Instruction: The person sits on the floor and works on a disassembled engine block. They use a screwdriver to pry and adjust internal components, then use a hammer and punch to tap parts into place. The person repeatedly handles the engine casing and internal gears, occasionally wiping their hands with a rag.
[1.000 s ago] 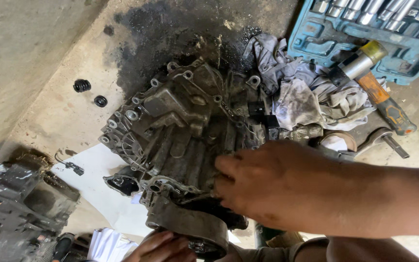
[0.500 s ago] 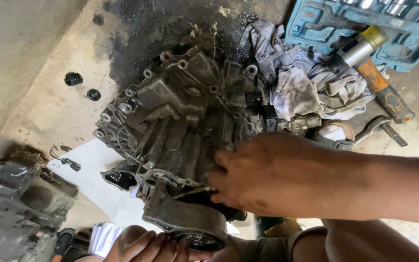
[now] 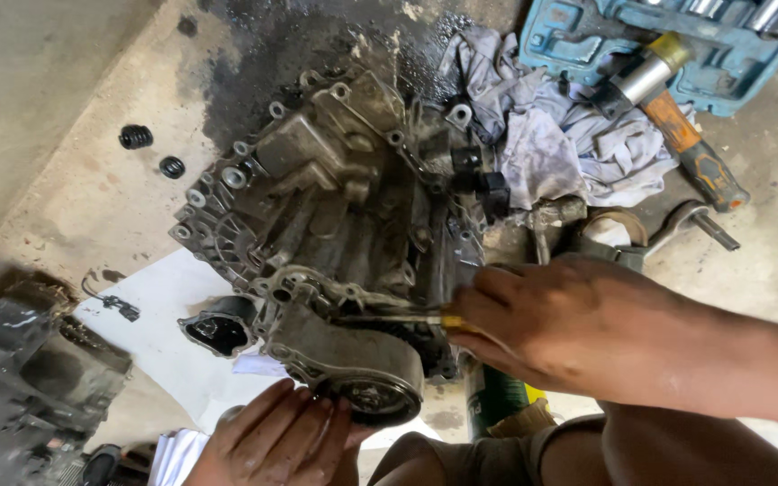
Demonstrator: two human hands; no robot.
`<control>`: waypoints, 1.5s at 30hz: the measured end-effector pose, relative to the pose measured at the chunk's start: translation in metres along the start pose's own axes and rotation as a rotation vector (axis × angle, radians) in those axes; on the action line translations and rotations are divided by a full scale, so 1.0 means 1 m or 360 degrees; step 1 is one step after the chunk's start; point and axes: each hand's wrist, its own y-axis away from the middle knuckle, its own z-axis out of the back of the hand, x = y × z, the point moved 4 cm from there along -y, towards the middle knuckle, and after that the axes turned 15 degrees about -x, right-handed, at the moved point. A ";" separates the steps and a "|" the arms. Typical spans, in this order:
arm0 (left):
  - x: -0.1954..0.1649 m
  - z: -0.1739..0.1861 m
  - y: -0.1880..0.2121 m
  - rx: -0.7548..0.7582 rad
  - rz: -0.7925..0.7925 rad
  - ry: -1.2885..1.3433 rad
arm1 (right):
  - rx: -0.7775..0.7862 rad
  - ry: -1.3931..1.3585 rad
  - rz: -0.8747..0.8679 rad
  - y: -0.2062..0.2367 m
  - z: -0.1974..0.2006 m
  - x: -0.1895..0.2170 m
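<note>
The greasy gearbox casing (image 3: 335, 225) lies mid-frame on the oil-stained concrete floor (image 3: 65, 108). Your right hand (image 3: 569, 324), at its 4 o'clock, pinches a yellow-handled screwdriver (image 3: 407, 319) with its shaft laid against the casing. Your left hand (image 3: 272, 441), at 6 o'clock, presses its fingers together under the round housing (image 3: 362, 378). Rags (image 3: 551, 144) and a blue socket case (image 3: 677, 45) sit at 2 o'clock, two black springs (image 3: 150, 151) at 10 o'clock.

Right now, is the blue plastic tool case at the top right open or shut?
Open: the blue plastic tool case shows metal sockets seated in its moulded tray.
</note>
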 end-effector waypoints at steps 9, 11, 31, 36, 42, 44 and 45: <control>0.003 -0.012 0.010 -0.0030 0.0066 0.0039 | -0.0358 -0.0311 -0.0347 0.063 -0.024 -0.003; -0.001 -0.012 0.006 -0.0203 0.0059 -0.0056 | -0.0275 -0.0341 -0.0391 0.067 -0.026 -0.005; 0.003 -0.013 -0.009 -0.0294 -0.0016 -0.0133 | 0.0353 0.0064 -0.0255 -0.001 0.013 -0.038; 0.001 -0.014 -0.017 -0.0404 -0.0124 -0.0151 | 0.0249 0.0102 -0.0111 -0.014 0.030 -0.029; 0.001 -0.013 -0.010 -0.0252 0.0047 -0.0120 | 0.0048 0.0547 -0.0016 0.008 0.039 -0.003; 0.000 -0.012 -0.006 -0.0298 0.0003 -0.0142 | 0.0156 0.0735 0.0062 0.015 0.028 0.005; -0.001 -0.013 -0.005 -0.0323 -0.0033 -0.0146 | 0.0445 0.0764 0.0032 0.021 0.018 0.003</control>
